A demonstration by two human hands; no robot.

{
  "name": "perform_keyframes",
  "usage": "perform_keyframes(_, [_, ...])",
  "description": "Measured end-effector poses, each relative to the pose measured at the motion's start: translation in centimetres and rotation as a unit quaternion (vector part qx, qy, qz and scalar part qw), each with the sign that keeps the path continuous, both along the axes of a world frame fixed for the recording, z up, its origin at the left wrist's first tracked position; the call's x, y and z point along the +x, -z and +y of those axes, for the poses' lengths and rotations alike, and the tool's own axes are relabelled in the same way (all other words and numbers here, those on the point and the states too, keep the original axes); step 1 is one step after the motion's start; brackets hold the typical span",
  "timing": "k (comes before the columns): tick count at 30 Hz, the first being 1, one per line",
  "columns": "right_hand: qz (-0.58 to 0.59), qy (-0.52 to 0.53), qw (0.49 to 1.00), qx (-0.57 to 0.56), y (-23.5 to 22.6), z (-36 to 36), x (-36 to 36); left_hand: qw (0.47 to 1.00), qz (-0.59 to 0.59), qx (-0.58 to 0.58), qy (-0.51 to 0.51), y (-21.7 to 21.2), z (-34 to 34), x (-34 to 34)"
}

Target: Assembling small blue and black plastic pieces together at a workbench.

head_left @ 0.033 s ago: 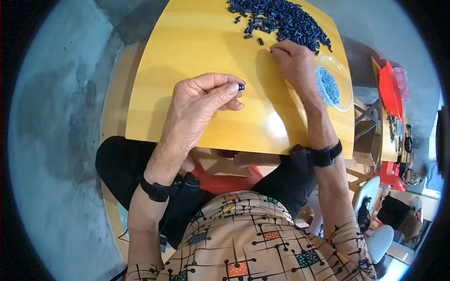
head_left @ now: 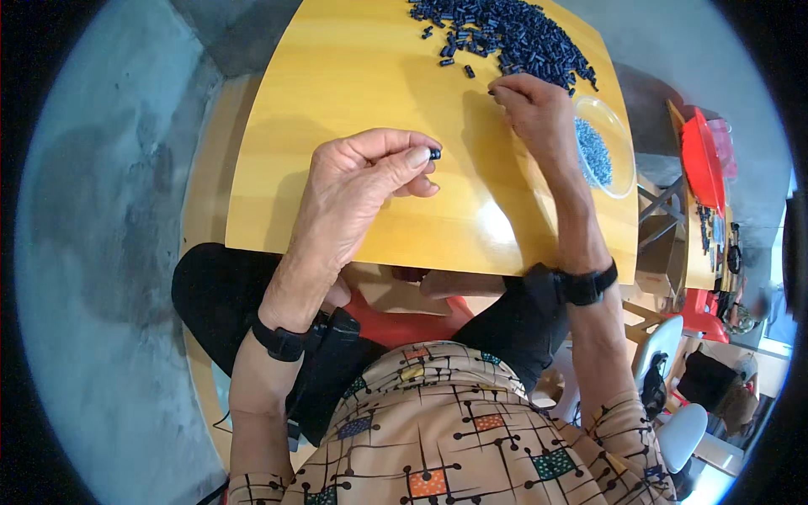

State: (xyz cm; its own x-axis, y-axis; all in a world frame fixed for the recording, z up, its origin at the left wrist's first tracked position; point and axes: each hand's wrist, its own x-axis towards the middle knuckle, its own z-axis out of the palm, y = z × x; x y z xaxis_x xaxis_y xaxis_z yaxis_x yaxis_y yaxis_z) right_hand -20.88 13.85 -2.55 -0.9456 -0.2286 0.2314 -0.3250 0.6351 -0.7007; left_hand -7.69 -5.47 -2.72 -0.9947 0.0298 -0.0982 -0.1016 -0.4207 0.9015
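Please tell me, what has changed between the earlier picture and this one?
Nothing has visibly changed. The left hand still pinches a small dark piece over the yellow table, and the right hand still rests at the edge of the pile of dark pieces.

A small workshop or home work area. A seated person works at a yellow wooden table on a bare grey concrete floor. A heap of small dark blue parts and a clear bowl holding more sit on it. Red plastic trays and white chairs crowd the right side.
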Motion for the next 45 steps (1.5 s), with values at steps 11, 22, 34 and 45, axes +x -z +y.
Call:
perform_keyframes(11, [-0.419, -0.146, 0.726, -0.525, 0.2, 0.1, 10.0, 0.998, -0.036, -0.037, 0.028, -0.6, 1.3, 0.7])
perform_keyframes(22, [-0.399, -0.13, 0.726, -0.544, 0.9, 0.7, 10.8, 0.995, -0.022, -0.084, 0.043, -0.7, 1.6, 1.0])
perform_keyframes(34, [-0.386, -0.115, 0.752, -0.521, 1.0, 0.7, 11.0, 0.993, -0.025, -0.111, 0.043, -0.2, 1.8, 0.8])
perform_keyframes(45, [-0.306, -0.114, 0.841, -0.43, 0.8, 0.5, 11.0, 0.985, 0.004, -0.166, 0.047, -0.3, 1.7, 0.7])
